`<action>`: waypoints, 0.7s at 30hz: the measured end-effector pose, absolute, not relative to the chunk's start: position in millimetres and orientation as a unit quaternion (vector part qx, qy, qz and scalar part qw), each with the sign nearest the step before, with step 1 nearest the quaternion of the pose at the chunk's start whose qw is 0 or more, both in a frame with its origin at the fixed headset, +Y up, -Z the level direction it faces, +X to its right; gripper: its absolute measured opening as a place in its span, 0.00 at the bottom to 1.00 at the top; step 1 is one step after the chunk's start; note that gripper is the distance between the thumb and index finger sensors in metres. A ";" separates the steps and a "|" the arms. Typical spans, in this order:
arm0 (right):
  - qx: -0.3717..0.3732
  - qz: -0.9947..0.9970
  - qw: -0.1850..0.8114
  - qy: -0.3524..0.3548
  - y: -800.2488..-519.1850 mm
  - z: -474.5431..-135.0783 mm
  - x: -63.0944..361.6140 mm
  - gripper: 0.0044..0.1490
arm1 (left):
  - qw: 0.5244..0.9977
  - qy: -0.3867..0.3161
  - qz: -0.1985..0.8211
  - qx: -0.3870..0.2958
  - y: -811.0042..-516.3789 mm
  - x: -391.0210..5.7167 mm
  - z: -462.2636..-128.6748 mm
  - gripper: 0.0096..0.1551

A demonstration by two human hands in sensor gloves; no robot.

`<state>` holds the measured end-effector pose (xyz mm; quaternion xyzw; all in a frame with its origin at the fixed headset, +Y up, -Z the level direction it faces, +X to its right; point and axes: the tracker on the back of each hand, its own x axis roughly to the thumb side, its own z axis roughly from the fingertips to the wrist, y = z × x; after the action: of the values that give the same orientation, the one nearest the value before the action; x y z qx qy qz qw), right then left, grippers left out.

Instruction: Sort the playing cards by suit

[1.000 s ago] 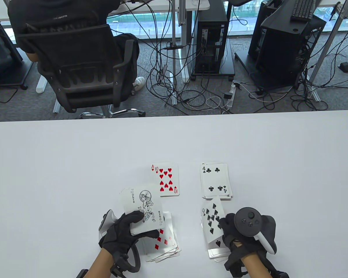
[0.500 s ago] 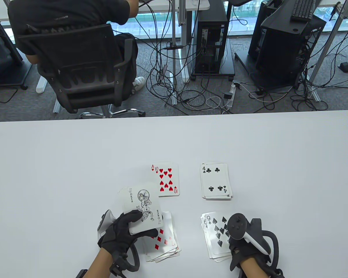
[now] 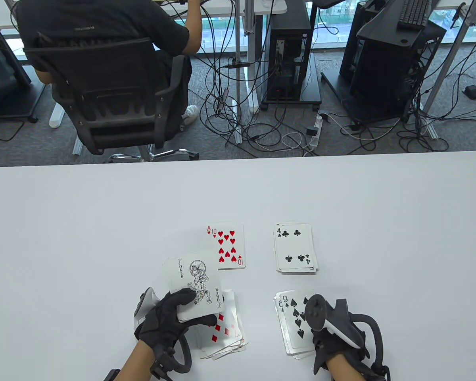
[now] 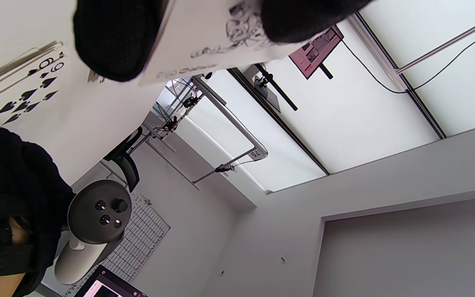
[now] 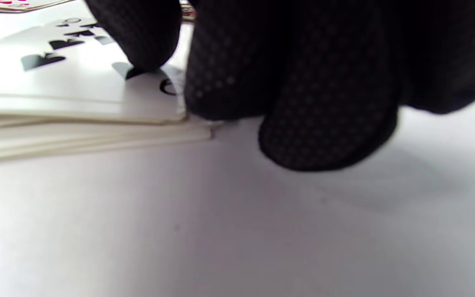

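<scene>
My left hand point(image 3: 198, 307) grips the unsorted deck, a Joker point(image 3: 194, 281) face up on top, thumb across its face. In the left wrist view the Joker point(image 4: 221, 37) sits between thumb and fingers. Under that hand lies the diamonds pile point(image 3: 224, 331). My right hand point(image 3: 316, 331) is low at the spades pile, where the nine of spades point(image 3: 295, 317) lies flat on top. In the right wrist view its thumb point(image 5: 138, 41) rests on that card point(image 5: 76, 78) and the curled fingers point(image 5: 324, 123) touch the table at the pile's edge.
The hearts pile point(image 3: 226, 246), ten on top, and the clubs pile point(image 3: 295, 248), four on top, lie further out on the white table point(image 3: 103, 222). Beyond the far edge a person sits in a black office chair point(image 3: 111, 95) among cables and computer towers.
The right hand lowered the nine of spades from a raised tilt flat onto the spades pile, then drew back slightly and rolled right. The left hand with the deck barely shifted.
</scene>
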<state>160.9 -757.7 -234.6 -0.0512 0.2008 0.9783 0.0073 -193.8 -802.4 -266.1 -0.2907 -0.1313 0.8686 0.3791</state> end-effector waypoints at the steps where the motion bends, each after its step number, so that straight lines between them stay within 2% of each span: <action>1: -0.050 0.979 0.010 0.197 -754.0 -235.6 159.6 0.35 | 0.379 -0.131 0.869 -0.291 -802.4 -193.8 -266.1 0.29; 4: -0.019 0.987 0.055 0.148 -734.7 -239.3 147.0 0.35 | 0.379 -0.137 0.867 -0.294 -803.4 -194.1 -266.4 0.29; 8: 0.071 0.980 0.174 0.058 -712.8 -242.9 114.3 0.35 | 0.381 -0.140 0.864 -0.298 -804.0 -192.6 -265.9 0.29; 12: 0.154 0.949 0.275 0.011 -706.3 -245.2 77.1 0.36 | 0.383 -0.143 0.861 -0.302 -804.7 -191.6 -265.6 0.29; 16: 0.210 0.921 0.328 -0.020 -705.9 -247.8 40.6 0.42 | 0.383 -0.146 0.860 -0.303 -804.7 -191.2 -265.8 0.29; 21: 0.232 0.909 0.347 -0.005 -710.7 -251.4 12.0 0.53 | 0.382 -0.149 0.860 -0.303 -804.8 -189.8 -265.9 0.29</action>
<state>12.0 -710.7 -251.4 0.2315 -0.0053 0.9090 0.3466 -189.8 -804.8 -265.9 -0.3035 -0.1486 0.8600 0.3825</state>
